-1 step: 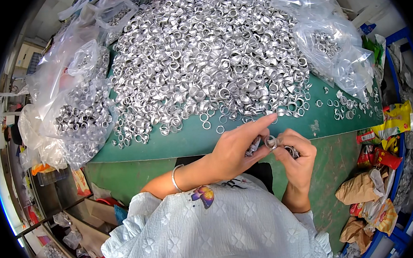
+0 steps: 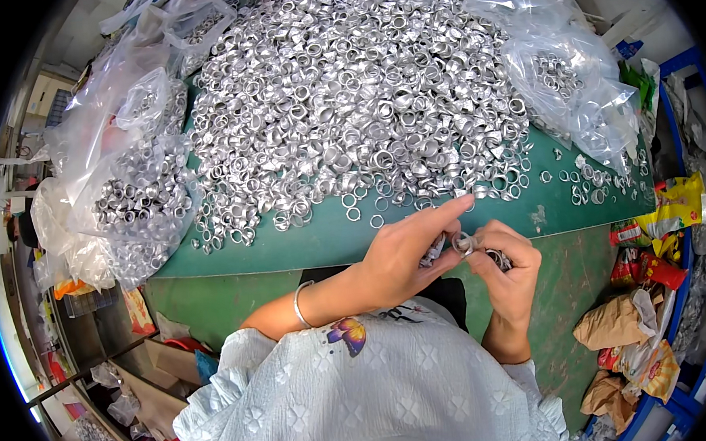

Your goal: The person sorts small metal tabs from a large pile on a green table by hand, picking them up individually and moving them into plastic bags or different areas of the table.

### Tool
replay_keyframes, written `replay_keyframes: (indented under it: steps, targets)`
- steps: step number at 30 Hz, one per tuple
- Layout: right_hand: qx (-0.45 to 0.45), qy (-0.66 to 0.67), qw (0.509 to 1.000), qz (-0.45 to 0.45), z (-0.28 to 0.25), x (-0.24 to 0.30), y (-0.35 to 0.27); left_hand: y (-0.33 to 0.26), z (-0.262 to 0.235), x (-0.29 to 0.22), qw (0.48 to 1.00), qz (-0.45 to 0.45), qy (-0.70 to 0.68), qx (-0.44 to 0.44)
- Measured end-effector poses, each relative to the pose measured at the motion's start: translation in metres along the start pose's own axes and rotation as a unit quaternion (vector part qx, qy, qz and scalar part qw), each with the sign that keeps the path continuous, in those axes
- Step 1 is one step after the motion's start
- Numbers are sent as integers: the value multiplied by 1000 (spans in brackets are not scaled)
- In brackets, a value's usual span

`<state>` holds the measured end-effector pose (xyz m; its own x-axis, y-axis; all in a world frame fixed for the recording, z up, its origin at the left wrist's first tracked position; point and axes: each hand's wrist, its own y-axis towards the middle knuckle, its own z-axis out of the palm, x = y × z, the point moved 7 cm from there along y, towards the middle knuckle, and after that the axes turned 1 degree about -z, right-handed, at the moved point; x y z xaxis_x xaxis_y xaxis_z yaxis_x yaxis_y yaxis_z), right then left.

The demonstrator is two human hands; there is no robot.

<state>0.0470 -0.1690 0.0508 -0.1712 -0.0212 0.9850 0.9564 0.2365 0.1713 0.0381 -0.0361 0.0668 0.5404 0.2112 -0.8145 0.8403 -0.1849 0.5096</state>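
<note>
Just off the near edge of the green table, my left hand (image 2: 407,249) and my right hand (image 2: 511,275) meet. Between their fingertips is a silver-coloured metal ring (image 2: 463,244), pinched from both sides. More silver rings (image 2: 432,251) are tucked in the left hand, under its stretched forefinger. Curled fingers of the right hand keep further rings (image 2: 498,259) against the palm, mostly hidden. Beyond the hands, a broad heap of silver rings (image 2: 346,100) covers much of the table (image 2: 306,243). Several loose rings lie along the heap's near side.
Clear plastic bags with rings stand at the left (image 2: 138,205) and the right (image 2: 579,85) of the heap. Small rings (image 2: 593,185) lie scattered at the table's right end. Paper bags (image 2: 614,319) and packets sit by a blue shelf at the right. Wooden shelving (image 2: 149,386) stands lower left.
</note>
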Motion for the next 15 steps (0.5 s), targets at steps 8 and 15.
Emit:
replay_keyframes:
  steps: [8,15]
  targets:
    - [23,-27,999,-32,3,7,2,-1,-1,-3,1000,29,5,10]
    - [62,115,991,41,1,-15,0,3,1,5,985,-113,-101,77]
